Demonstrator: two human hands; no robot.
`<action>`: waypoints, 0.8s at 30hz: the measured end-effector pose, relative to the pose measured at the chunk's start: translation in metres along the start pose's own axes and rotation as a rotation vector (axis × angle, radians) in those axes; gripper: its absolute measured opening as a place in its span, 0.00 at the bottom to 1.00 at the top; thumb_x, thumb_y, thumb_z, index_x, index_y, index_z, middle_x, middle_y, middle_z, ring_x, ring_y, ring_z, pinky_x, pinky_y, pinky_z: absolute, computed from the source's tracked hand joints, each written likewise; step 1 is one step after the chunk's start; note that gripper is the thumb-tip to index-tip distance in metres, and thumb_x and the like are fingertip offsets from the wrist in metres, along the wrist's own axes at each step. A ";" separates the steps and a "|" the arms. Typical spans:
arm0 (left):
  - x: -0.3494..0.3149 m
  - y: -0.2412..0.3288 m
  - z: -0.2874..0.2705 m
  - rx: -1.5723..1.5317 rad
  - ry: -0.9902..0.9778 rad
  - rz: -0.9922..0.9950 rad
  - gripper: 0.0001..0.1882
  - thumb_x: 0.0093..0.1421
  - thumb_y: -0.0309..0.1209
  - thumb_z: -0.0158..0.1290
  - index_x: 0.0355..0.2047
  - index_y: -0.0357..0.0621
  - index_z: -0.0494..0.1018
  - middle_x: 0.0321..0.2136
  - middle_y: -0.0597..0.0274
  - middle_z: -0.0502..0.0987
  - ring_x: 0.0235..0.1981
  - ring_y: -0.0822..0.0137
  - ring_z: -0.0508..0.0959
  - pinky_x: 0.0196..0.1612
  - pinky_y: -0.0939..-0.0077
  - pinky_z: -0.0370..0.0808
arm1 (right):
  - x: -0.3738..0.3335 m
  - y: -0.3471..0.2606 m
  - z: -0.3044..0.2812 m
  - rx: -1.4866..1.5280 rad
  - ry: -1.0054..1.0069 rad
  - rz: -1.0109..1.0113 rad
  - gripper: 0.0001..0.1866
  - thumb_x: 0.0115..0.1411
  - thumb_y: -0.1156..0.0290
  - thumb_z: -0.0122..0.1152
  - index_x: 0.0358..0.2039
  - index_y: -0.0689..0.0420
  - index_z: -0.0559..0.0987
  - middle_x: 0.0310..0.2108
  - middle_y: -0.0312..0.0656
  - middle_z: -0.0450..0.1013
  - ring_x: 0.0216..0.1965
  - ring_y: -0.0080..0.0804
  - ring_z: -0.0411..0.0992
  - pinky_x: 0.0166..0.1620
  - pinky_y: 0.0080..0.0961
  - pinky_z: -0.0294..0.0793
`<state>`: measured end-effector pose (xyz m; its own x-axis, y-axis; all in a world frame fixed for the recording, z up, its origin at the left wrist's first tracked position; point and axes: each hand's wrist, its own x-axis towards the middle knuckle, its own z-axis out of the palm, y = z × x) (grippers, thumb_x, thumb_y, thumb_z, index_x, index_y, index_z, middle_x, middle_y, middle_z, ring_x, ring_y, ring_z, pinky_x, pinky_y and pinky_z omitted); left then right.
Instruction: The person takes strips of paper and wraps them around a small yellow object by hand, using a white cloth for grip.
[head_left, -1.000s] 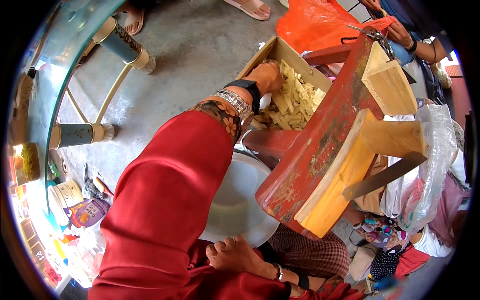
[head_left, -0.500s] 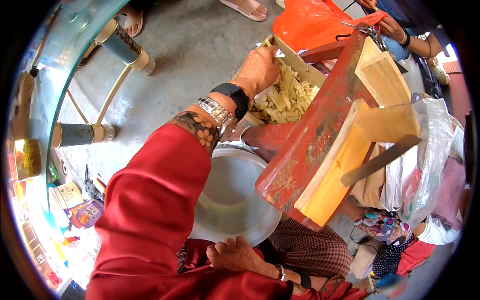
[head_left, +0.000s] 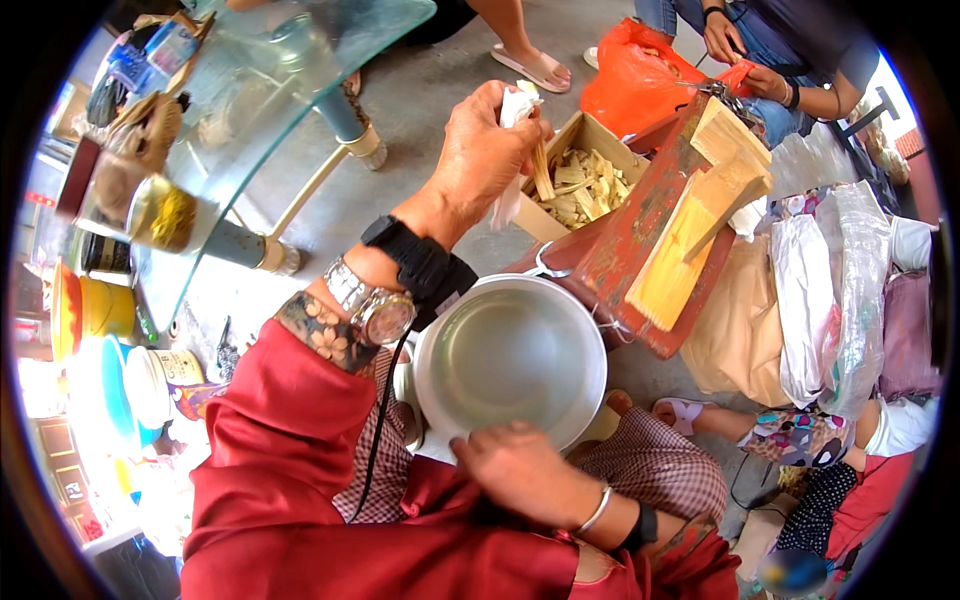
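Observation:
My left hand [head_left: 485, 140], raised beside a cardboard box, is closed on a crumpled white tissue-like piece [head_left: 519, 105]. Below its fingers shows a pale yellow strip [head_left: 542, 172]; whether the hand holds it I cannot tell. The box [head_left: 545, 222] is filled with pale yellow dry strips [head_left: 590, 190]. In front of me stands a round metal pot [head_left: 596, 372] with cloudy liquid in it. At the pot's near rim is my right hand [head_left: 520, 465], its fingers smeared by motion.
To the right, a red wooden bench [head_left: 640, 255] bears a pale wooden block [head_left: 672, 265]. A glass-topped table [head_left: 240, 110] stands at the left, jars near it. Beyond the box, another person's hands [head_left: 745, 60] are at an orange-red plastic bag [head_left: 635, 80]. Bags and cloths [head_left: 800, 320] lie right.
My left hand has lifted out of the box and moved left, with the white piece now plainly showing. My right hand has moved from my lap to the pot's near rim.

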<state>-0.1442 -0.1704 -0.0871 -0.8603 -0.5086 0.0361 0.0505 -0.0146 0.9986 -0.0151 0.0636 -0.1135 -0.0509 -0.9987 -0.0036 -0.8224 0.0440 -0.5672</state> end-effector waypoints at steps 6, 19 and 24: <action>-0.089 0.047 -0.018 -0.333 -0.059 -0.090 0.11 0.56 0.20 0.50 0.37 0.35 0.60 0.28 0.52 0.77 0.16 0.76 0.69 0.21 0.83 0.69 | 0.008 0.010 -0.054 0.224 0.673 0.147 0.10 0.54 0.74 0.63 0.36 0.59 0.74 0.29 0.42 0.76 0.28 0.33 0.76 0.32 0.28 0.76; -0.182 0.048 -0.006 -0.858 -0.197 -0.381 0.06 0.59 0.23 0.49 0.36 0.42 0.64 0.25 0.60 0.76 0.12 0.79 0.63 0.15 0.87 0.61 | 0.006 0.011 -0.061 0.027 0.829 -0.282 0.25 0.43 0.83 0.65 0.45 0.58 0.77 0.31 0.39 0.75 0.29 0.33 0.74 0.30 0.26 0.74; -0.178 0.044 0.004 -0.789 -0.207 -0.382 0.09 0.62 0.29 0.49 0.42 0.40 0.66 0.26 0.62 0.75 0.13 0.81 0.63 0.15 0.87 0.64 | 0.002 0.007 -0.063 0.369 0.716 -0.123 0.12 0.54 0.78 0.60 0.40 0.59 0.76 0.27 0.39 0.75 0.26 0.29 0.74 0.30 0.22 0.73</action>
<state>0.0089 -0.0775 -0.0494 -0.9603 -0.1836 -0.2102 0.0105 -0.7763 0.6303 -0.0571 0.0634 -0.0653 -0.4245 -0.7318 0.5331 -0.6127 -0.2013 -0.7642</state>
